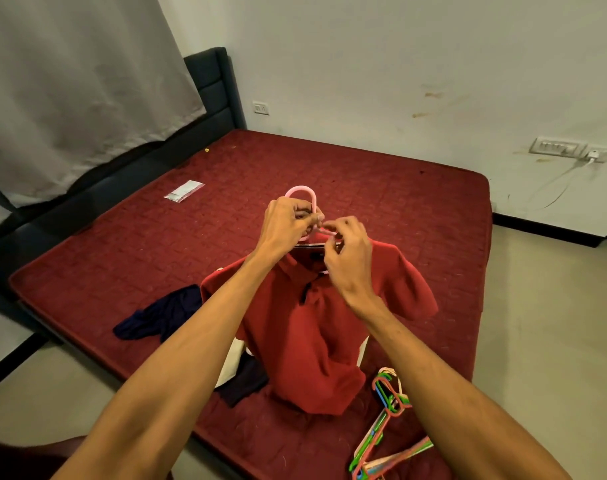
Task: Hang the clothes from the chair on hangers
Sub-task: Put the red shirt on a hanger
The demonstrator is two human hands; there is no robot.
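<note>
A red polo shirt [316,327] hangs in the air over the bed from a pink hanger [304,192]. My left hand [286,223] grips the hanger just below its hook. Beside it, my right hand [347,258] pinches the hanger's right arm at the shirt's collar. The shirt's hem touches the mattress. A pile of spare hangers [387,424], green, pink and red, lies on the bed at the lower right. A dark blue garment [160,315] lies on the mattress to the left, and another dark garment [243,377] with a white piece sits behind the shirt.
The bed has a dark red mattress [381,188] and a dark headboard [212,81] at the back left. A small plastic packet [184,190] lies on the mattress. A grey curtain [70,81] hangs at the left. Wall sockets [569,148] with a white cable are at the right.
</note>
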